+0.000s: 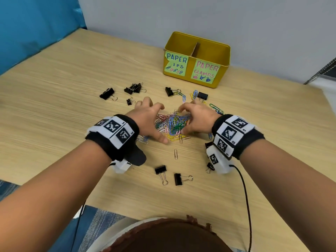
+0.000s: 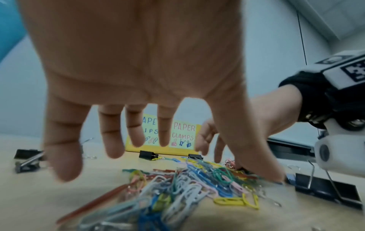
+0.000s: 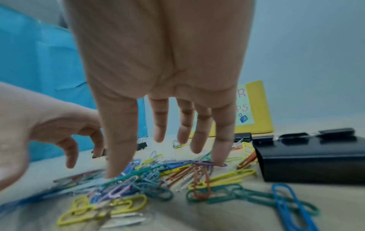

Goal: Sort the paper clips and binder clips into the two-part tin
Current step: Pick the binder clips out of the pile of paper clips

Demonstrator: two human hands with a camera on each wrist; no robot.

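A heap of coloured paper clips lies mid-table, also seen in the wrist views. My left hand hovers over its left side with fingers spread and straight, the thumb touching the table at the near edge. My right hand mirrors it on the right side, its thumb and little fingertip on the clips. Neither hand holds anything. The yellow two-part tin stands at the back, labelled for paper clips on the left and paper clamps on the right.
Black binder clips lie scattered: far left, a small cluster, two behind the heap, two near me, one beside my right wrist. A lone paper clip lies in front.
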